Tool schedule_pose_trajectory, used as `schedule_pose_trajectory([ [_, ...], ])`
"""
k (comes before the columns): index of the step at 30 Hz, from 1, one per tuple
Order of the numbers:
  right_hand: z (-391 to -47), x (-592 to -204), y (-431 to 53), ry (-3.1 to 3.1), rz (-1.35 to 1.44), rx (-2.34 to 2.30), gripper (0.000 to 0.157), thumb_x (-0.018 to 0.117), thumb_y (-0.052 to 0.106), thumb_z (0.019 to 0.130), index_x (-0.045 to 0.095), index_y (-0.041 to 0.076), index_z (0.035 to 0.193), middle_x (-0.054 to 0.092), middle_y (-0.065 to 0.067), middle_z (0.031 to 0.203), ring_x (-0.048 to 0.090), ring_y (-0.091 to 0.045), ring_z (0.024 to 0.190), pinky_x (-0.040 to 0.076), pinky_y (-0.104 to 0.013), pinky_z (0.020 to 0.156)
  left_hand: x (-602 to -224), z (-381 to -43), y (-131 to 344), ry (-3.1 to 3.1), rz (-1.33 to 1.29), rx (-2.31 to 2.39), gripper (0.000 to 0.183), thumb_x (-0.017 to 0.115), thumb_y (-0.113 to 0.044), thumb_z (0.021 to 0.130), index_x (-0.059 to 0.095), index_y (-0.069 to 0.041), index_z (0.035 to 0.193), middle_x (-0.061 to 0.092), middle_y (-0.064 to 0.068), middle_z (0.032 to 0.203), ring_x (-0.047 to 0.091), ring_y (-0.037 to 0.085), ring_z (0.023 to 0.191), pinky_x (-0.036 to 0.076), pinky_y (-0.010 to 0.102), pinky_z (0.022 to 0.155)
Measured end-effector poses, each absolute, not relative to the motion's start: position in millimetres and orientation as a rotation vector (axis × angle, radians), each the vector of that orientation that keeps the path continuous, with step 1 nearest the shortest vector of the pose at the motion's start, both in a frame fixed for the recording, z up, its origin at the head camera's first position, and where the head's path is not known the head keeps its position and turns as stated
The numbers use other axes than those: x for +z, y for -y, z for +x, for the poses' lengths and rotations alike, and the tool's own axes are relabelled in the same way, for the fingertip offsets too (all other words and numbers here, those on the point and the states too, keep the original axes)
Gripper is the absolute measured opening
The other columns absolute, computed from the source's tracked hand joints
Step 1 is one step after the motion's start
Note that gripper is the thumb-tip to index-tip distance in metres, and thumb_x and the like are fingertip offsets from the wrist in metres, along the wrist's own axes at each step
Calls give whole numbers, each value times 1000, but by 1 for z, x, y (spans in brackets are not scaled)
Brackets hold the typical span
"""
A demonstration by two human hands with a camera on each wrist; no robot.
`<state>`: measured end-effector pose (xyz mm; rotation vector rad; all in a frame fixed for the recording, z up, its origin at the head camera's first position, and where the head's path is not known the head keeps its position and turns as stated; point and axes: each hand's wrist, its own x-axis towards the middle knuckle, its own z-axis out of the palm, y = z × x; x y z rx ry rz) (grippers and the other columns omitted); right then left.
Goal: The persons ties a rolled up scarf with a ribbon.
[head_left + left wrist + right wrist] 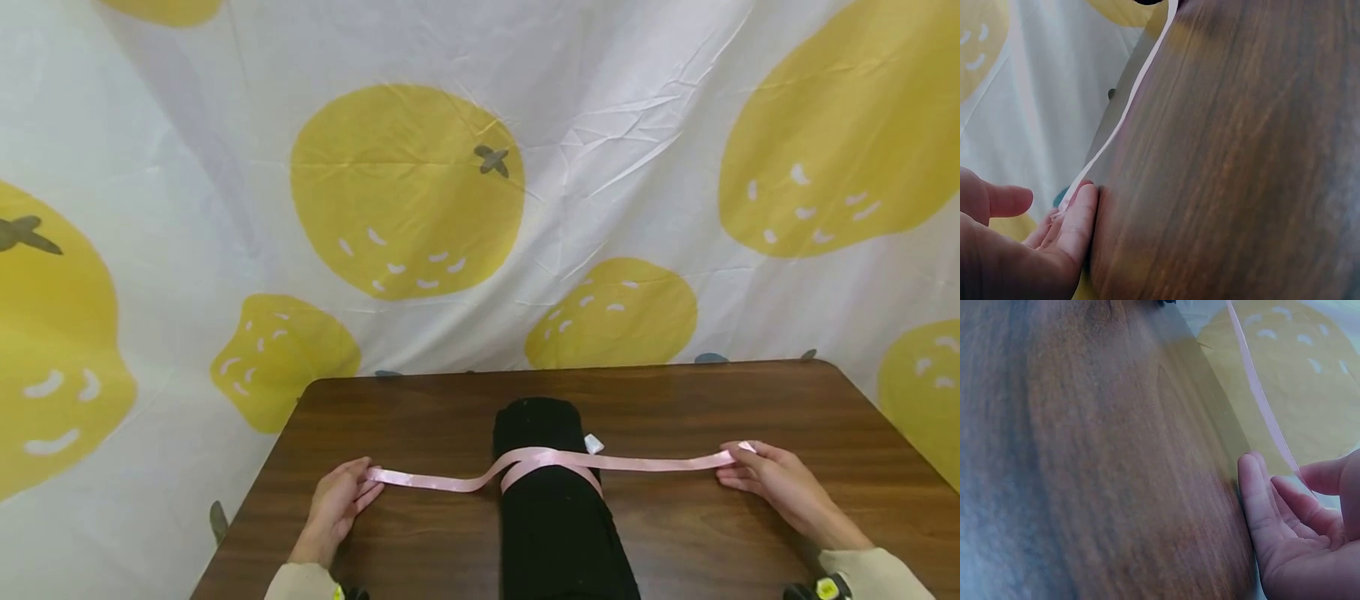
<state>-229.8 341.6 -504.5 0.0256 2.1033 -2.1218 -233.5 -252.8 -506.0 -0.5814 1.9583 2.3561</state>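
Observation:
A pink ribbon [652,463] is wrapped around a rolled black cloth [555,533] and crosses over its top. Its two ends stretch out sideways. At the left end, my left hand [337,504] holds the ribbon among its fingers; in the left wrist view the thumb [1013,201] stands apart from them. My right hand [787,487] pinches the other end between thumb and fingers, as the right wrist view shows at the ribbon [1266,409]. Some slack shows in the left stretch beside the roll. The roll's underside and near end are hidden.
The brown wooden table [420,550] carries the roll near its middle, with rounded corners at the far edge. A small white tag [593,443] sticks out at the roll's right side. Behind the table hangs a white curtain [225,208] printed with yellow fruit.

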Motion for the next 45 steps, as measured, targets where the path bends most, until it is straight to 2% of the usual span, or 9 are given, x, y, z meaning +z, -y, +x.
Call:
schedule_pose_trajectory([
  [6, -229, -502, -340, -2341, 46, -1973, 48, 48, 21, 98, 40, -21, 121, 62, -1, 96, 65, -13, 82, 54, -29, 75, -500, -230, 246, -2096, -580, 2300, 39, 47, -11, 96, 42, 13, 126, 61, 14, 99, 61, 12, 77, 54, 31, 78],
  [11, -227, -494, -334, -2629, 104, -1668, 51, 45, 29, 98, 43, -15, 125, 62, -16, 106, 62, -9, 83, 53, -27, 71, -492, -227, 243, -2310, -608, 2166, 36, 50, -13, 94, 50, 11, 121, 57, 19, 107, 56, 15, 86, 53, 28, 75],
  [15, -224, -486, -328, -2920, 93, -1313, 45, 45, 33, 98, 55, -5, 119, 60, -24, 113, 59, -23, 89, 46, -32, 69, -485, -225, 241, -2555, -604, 1963, 32, 54, -18, 93, 58, 5, 114, 59, 16, 106, 55, 22, 91, 48, 27, 73],
  [20, -222, -478, -308, -3194, -13, -1172, 27, 52, 23, 94, 63, 1, 105, 62, -23, 106, 55, -37, 99, 40, -42, 73, -476, -222, 229, -2768, -536, 1802, 25, 59, -20, 91, 62, -1, 107, 61, 12, 103, 54, 22, 91, 42, 27, 73],
  [24, -222, -466, -282, -3242, -168, -1243, 19, 56, 18, 92, 64, 3, 102, 61, -18, 102, 55, -37, 99, 41, -49, 78, -468, -222, 214, -2797, -456, 1819, 22, 61, -21, 89, 64, -4, 103, 64, 8, 98, 52, 17, 86, 40, 27, 72],
  [27, -219, -455, -262, -3196, -279, -1297, 17, 57, 19, 93, 64, 6, 101, 63, -12, 100, 57, -32, 96, 45, -51, 80, -462, -224, 201, -2754, -334, 1895, 20, 63, -20, 89, 65, -4, 102, 65, 8, 96, 54, 16, 84, 45, 28, 73],
  [33, -216, -437, -228, -3074, -431, -1361, 13, 59, 21, 92, 65, 12, 99, 67, -2, 95, 61, -19, 89, 50, -39, 80, -454, -229, 175, -2608, 2, 1972, 18, 65, -22, 88, 66, -9, 101, 64, 14, 101, 61, 18, 88, 52, 36, 78],
  [38, -215, -429, -205, -2874, -537, -1461, 13, 61, 25, 91, 64, 15, 100, 66, 2, 95, 63, -19, 86, 50, -30, 74, -444, -231, 152, -2551, 209, 1912, 17, 66, -24, 87, 66, -13, 100, 64, 8, 99, 60, 23, 91, 51, 43, 82],
  [45, -217, -425, -180, -2687, -700, -1478, 18, 62, 27, 90, 63, 14, 104, 65, 0, 95, 61, -20, 86, 50, -29, 74, -410, -219, 119, -2565, 506, 1745, 17, 62, -14, 89, 65, -5, 103, 65, 9, 100, 59, 26, 91, 48, 33, 81],
])
